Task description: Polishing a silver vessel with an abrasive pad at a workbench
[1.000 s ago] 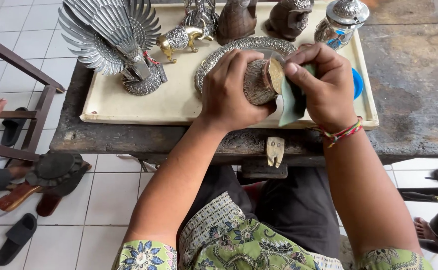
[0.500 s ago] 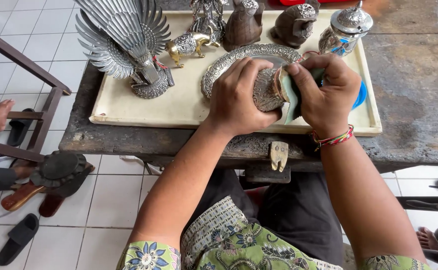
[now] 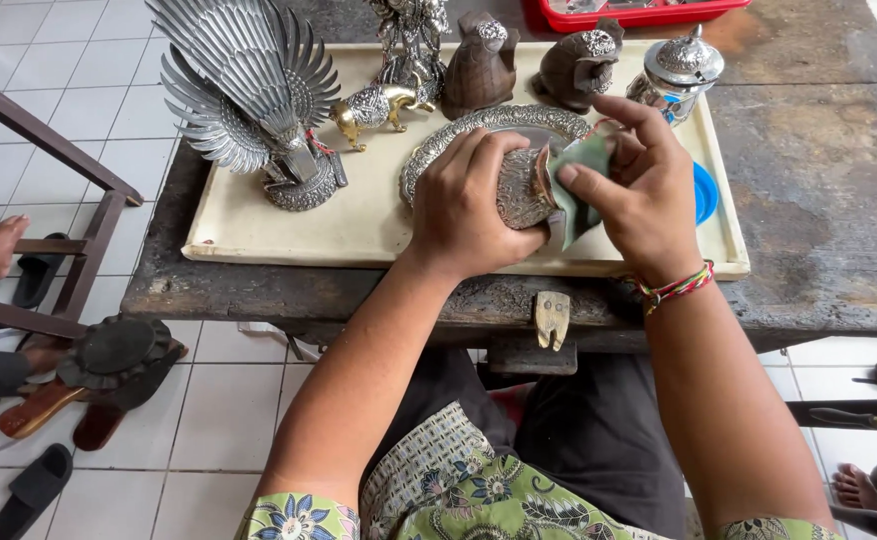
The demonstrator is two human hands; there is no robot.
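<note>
polishing an embossed metal piece (image 3: pixel 521 188) w/ green cloth (image 3: pixel 581 180)
left hand (image 3: pixel 469 205) clamped on piece; right hand (image 3: pixel 639 190) pinching cloth; best keep strokes small, grip firm

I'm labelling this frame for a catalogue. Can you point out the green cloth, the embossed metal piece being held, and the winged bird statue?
green cloth (image 3: pixel 581 165), head view, on its upper fold under the fingers.
embossed metal piece (image 3: pixel 521 190), head view, on its patterned side.
winged bird statue (image 3: pixel 244 75), head view, on the spread wing feathers.

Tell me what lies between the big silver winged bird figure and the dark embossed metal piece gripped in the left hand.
In the head view, between the winged bird figure and the embossed piece held by the left hand lies bare cream tray, then the oval silver platter's rim.
</note>
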